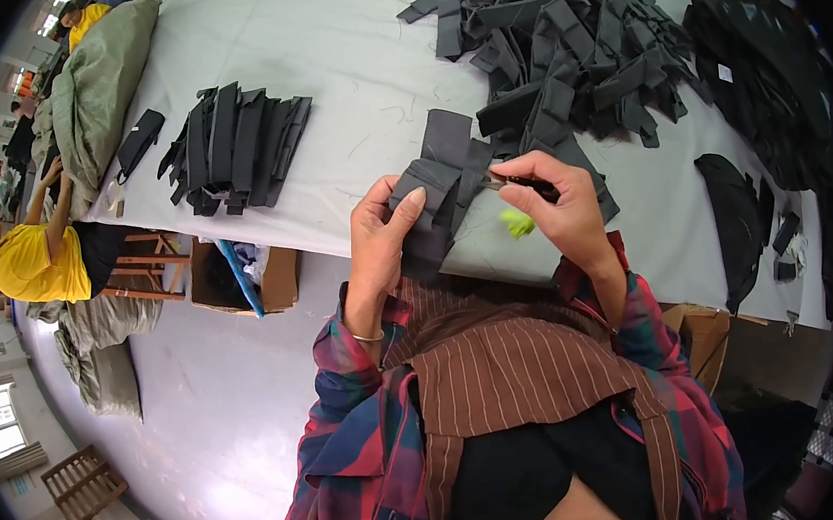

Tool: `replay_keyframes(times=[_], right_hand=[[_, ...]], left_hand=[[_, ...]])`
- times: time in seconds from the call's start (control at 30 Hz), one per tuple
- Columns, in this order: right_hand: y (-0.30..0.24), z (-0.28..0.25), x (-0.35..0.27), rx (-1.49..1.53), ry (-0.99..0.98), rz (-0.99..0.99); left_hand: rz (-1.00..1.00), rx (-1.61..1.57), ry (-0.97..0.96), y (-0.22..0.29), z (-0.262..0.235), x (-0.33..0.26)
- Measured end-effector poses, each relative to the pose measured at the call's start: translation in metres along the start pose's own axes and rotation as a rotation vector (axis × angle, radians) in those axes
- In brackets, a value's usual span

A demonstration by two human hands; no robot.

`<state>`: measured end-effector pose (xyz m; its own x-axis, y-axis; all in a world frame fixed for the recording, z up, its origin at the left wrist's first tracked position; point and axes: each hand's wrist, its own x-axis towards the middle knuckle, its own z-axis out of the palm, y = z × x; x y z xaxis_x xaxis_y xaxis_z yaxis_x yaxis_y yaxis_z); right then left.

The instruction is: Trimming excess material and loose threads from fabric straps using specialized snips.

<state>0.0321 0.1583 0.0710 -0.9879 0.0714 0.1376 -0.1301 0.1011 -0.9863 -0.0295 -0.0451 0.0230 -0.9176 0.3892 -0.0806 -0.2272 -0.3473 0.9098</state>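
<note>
My left hand (374, 234) pinches dark grey fabric strips (439, 180) between thumb and fingers, above the table's near edge. The strips cross one another, and one sticks up away from me. In my right hand (572, 203) is a small pair of thread snips (536, 187) with dark handles, its metal tip against the right side of the fabric. A lime-green tuft (516, 222) hangs by the snips. My palm and fingers hide part of the handles.
A loose heap of dark strips (567, 55) lies beyond my right hand on the white-covered table (335, 37). Toward the left sits a tidier row of strips (237, 147). Black garments (760, 76) cover the right end. A person in yellow (41, 264) handles a large sack (104, 89) at left.
</note>
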Motion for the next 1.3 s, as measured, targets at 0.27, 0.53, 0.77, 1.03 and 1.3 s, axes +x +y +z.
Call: replay_keyframes(times=[0.27,0.53,0.77,1.03,1.3], right_hand=[[0.006,0.011,0.003,-0.606,0.109,-0.326],[0.009,0.007,0.002,-0.685,0.098,-0.432],[0.008,0.002,0.003,-0.654,-0.035,-0.284],[0.011,-0.003,0.004,-0.577,-0.130,-0.329],[0.011,-0.003,0.001,-0.671,-0.121,-0.367]], left_hand=[[-0.038,0.013,-0.030,0.006,0.007,0.000],[-0.070,-0.016,-0.065,0.001,0.004,-0.001],[-0.115,0.153,-0.159,0.007,-0.004,-0.002],[-0.187,0.119,-0.234,0.012,-0.003,0.000],[-0.217,0.090,-0.260,0.009,-0.003,0.001]])
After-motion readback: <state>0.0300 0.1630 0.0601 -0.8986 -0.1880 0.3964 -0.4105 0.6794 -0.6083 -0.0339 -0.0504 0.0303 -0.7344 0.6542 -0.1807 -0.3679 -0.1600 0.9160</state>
